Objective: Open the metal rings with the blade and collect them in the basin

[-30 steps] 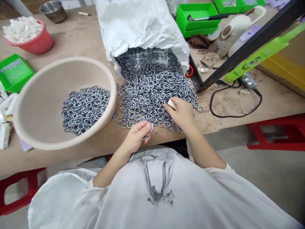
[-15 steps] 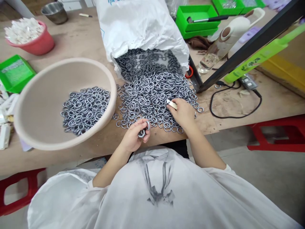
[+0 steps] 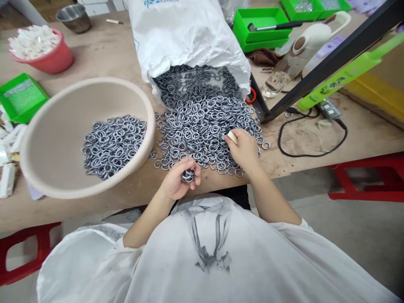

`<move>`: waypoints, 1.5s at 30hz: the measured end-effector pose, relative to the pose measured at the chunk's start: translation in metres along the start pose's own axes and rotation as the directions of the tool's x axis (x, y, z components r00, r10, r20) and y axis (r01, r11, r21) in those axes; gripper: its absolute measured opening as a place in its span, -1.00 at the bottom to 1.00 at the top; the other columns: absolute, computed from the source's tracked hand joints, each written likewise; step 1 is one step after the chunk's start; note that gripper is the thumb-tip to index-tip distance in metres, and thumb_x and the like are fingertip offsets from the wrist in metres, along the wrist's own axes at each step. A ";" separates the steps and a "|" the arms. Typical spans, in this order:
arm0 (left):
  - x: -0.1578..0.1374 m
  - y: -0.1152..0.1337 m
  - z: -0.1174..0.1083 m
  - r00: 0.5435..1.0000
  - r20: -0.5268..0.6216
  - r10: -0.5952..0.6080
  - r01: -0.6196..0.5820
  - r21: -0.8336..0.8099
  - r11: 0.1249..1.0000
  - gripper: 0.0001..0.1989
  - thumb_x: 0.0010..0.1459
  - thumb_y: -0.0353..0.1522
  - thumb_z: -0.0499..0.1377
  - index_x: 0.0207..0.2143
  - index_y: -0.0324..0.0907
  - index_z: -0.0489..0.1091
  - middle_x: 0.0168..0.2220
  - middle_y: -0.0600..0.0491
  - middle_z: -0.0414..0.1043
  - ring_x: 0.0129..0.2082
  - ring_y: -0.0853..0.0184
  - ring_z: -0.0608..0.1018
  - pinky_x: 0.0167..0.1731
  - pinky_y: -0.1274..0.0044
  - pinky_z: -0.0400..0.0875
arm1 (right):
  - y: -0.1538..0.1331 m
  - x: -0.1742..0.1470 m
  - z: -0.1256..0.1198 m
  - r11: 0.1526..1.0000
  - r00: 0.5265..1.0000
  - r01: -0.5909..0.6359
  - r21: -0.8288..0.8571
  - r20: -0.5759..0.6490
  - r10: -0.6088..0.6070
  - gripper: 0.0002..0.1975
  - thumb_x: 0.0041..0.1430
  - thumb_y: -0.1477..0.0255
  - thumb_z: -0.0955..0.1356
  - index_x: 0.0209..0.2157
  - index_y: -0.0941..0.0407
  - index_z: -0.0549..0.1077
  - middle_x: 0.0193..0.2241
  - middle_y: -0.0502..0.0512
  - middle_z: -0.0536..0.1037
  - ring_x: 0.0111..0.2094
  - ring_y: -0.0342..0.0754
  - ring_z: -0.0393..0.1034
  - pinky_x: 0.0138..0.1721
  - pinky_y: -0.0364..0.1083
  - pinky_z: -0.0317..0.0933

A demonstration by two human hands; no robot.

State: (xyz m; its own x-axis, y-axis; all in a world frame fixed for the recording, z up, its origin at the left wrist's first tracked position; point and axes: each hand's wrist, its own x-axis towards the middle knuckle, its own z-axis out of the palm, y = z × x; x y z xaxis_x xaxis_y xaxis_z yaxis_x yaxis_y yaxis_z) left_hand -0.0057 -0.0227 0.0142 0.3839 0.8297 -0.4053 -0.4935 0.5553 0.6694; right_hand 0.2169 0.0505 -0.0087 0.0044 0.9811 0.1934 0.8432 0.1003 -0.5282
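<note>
Rings (image 3: 202, 126) lie heaped on the counter (image 3: 104, 46), sack (image 3: 186, 33) at their twelve o'clock, basin (image 3: 53, 147) at nine. The left hand (image 3: 179, 179), at seven, half curls round several rings; the right hand (image 3: 245, 149), at four, is closed on a cream stick (image 3: 232, 137).

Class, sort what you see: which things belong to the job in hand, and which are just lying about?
Seemingly in the job:
left hand, holding rings
right hand, holding pale stick
ring heap
white sack
basin with rings

Apparently lying about:
red tub
metal bowl
jug
black cable
</note>
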 end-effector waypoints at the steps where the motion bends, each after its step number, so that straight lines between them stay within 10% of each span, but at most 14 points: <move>1: 0.001 0.000 0.000 1.000 -0.007 -0.005 0.005 0.002 1.000 -0.66 0.00 -0.21 0.34 -0.46 -0.20 0.24 -0.53 0.13 0.34 -0.62 0.43 0.48 -0.79 0.68 0.26 | -0.002 0.000 -0.002 0.998 1.000 -0.003 0.059 -0.007 0.004 -0.78 0.26 0.28 0.29 -0.28 0.11 0.49 -0.26 0.18 0.55 -0.23 0.08 0.39 -0.24 -0.03 0.15; 13: 0.005 -0.007 0.009 0.995 -0.088 0.040 -0.025 0.161 0.987 -0.63 0.01 -0.19 0.36 -0.26 -0.17 0.30 -0.50 0.22 0.26 -0.69 0.60 0.24 -0.78 0.76 -0.02 | -0.051 -0.029 -0.009 0.631 0.860 -0.226 0.742 0.456 -0.229 -0.72 0.24 0.18 0.32 -0.38 0.10 0.31 -0.50 -0.10 0.24 -0.47 -0.18 0.10 -0.40 -0.16 0.04; 45: 0.007 -0.014 0.003 0.971 -0.170 0.165 -0.127 0.213 0.969 -0.55 -0.04 -0.05 0.37 -0.34 -0.18 0.32 -0.56 0.23 0.24 -0.69 0.59 0.23 -0.74 0.72 0.01 | -0.057 -0.038 -0.001 0.723 0.889 -0.127 0.679 0.401 -0.221 -0.83 0.20 0.29 0.34 -0.30 0.11 0.42 -0.44 -0.05 0.38 -0.40 -0.15 0.22 -0.33 -0.14 0.12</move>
State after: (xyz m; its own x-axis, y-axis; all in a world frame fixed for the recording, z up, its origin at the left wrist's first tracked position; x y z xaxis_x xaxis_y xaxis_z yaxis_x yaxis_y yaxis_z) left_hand 0.0066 -0.0251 0.0041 0.1586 0.9074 -0.3893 -0.3610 0.4203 0.8325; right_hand 0.1693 0.0070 0.0148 -0.3983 0.9162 -0.0432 0.2437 0.0603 -0.9680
